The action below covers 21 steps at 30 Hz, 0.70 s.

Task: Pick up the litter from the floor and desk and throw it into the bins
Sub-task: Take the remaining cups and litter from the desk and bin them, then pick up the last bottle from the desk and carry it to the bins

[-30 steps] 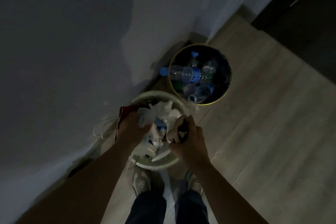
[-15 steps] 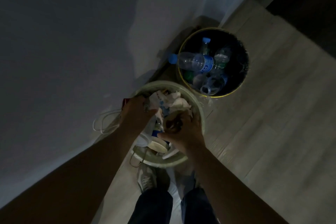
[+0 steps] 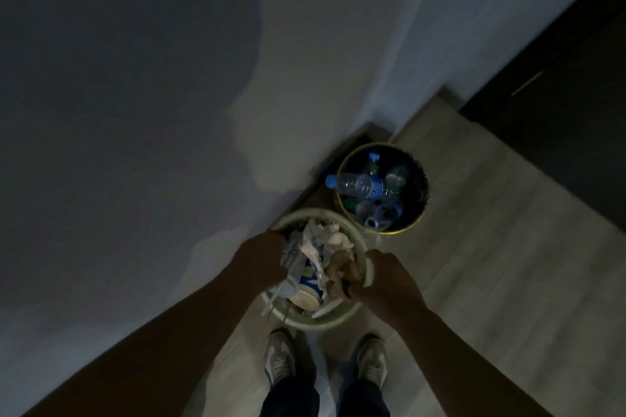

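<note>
1. Litter (image 3: 321,237) fills the pale bin (image 3: 338,323), which stands on the floor (image 3: 491,281) right in front of the person's shoes (image 3: 279,360): crumpled white paper on top, with a paper cup (image 3: 308,293) with blue print lying on its side below it.
2. From my feed, the left hand (image 3: 262,259) is over the left side of the pale bin, back of the hand up, fingers turned down towards the litter. A clear plastic wrapper (image 3: 292,252) sits right against the fingers, but the picture is dim and I cannot tell whether the hand grips it or only touches it.
3. The right hand (image 3: 382,278) is over the right rim of the same bin. Its fingers are curled round a brownish wad (image 3: 338,269) that touches the white paper.
4. A second bin, the dark bin (image 3: 340,203) with a yellow rim, stands just beyond the pale one, close to it, in the corner where the wall (image 3: 169,112) meets the floor. It holds clear plastic bottles (image 3: 359,185) with blue caps, and one lies across the top with its cap over the rim.
5. Both forearms reach in from the bottom of the view, one on each side of the pale bin.
6. A dark panel (image 3: 559,95) fills the upper right.
</note>
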### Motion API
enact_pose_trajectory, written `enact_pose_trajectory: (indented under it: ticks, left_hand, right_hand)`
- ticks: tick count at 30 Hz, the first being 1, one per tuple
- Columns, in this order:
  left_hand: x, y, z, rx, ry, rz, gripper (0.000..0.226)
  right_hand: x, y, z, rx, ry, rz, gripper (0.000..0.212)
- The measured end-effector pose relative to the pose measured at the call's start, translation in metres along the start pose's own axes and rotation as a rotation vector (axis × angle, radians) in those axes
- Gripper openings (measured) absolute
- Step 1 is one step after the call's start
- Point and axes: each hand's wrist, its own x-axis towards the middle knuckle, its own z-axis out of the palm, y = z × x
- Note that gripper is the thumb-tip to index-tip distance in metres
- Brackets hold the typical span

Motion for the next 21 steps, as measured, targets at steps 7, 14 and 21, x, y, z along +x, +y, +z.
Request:
enact_pose_trajectory:
  ticks: [7, 14, 21]
  left_hand:
    - [-0.116, 0.033, -0.124, -0.042, 0.103, 0.065, 0.056]
    - [-0.239, 0.068, -0.239, -0.166, 0.527, 0.155, 0.054]
    - [-0.389, 0.131, -0.327, -0.137, 0.848, 0.156, 0.062]
  right_hand:
    - [-0.098, -0.064, -0.124, -0.135, 0.077, -0.22, 0.056]
    - [-0.203, -0.142, -0.253, -0.246, 0.255, -0.601, 0.046]
    - [-0.316, -0.182, -0.353, -0.242, 0.362, -1.01, 0.047]
